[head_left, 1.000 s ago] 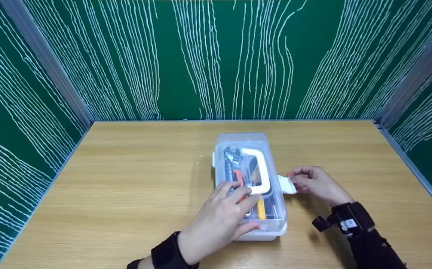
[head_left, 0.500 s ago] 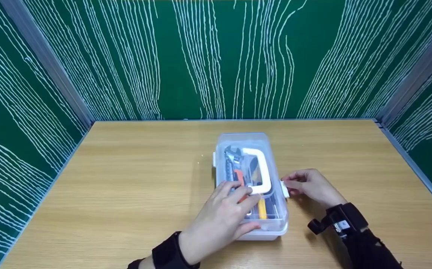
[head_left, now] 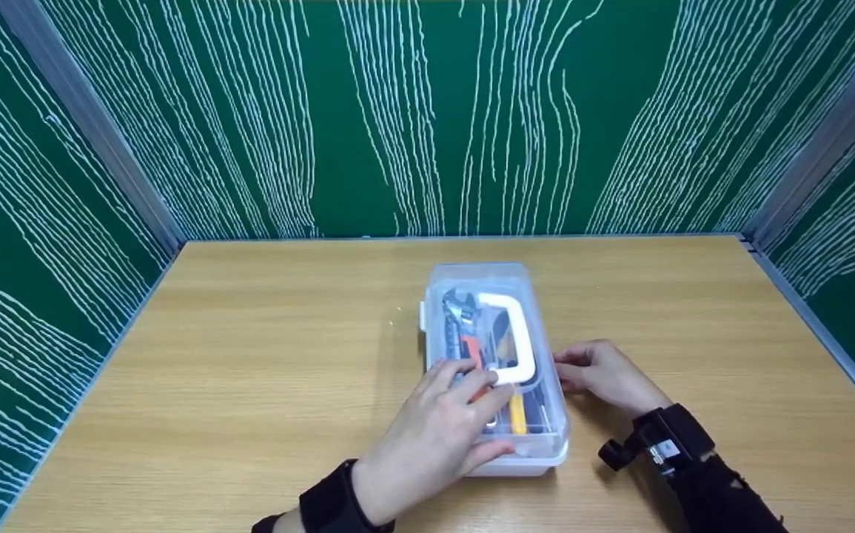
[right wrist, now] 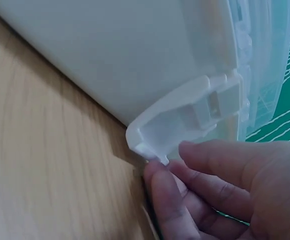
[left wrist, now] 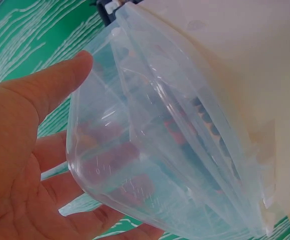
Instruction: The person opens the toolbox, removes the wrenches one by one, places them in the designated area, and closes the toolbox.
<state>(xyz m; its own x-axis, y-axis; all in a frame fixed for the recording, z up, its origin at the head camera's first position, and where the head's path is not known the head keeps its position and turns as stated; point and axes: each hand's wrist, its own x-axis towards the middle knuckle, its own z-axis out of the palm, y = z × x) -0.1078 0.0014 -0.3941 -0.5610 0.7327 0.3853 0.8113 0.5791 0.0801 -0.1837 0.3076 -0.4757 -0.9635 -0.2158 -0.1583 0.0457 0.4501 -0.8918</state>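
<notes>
A toolbox with a clear lid (head_left: 471,275) and a white base (head_left: 516,466) sits right of the table's middle. Through the lid show an adjustable wrench (head_left: 461,307), something orange and a yellow handle (head_left: 517,413). My left hand (head_left: 438,429) rests on the near end of the lid, fingers spread beside the white carrying handle (head_left: 522,340); its thumb (left wrist: 64,82) lies along the lid's end. At the box's right side, my right hand (head_left: 608,376) has thumb and fingertips at the free edge of a white latch (right wrist: 170,120), which hangs against the side wall.
The wooden table (head_left: 249,370) extends around the box. Green panels with white wavy lines (head_left: 368,111) stand behind and at both sides. A second white latch (head_left: 423,317) shows on the box's left side.
The white latch has swung from sticking outward down against the box's right side, with my right hand moving left along with it. My left hand and the box have kept their places.
</notes>
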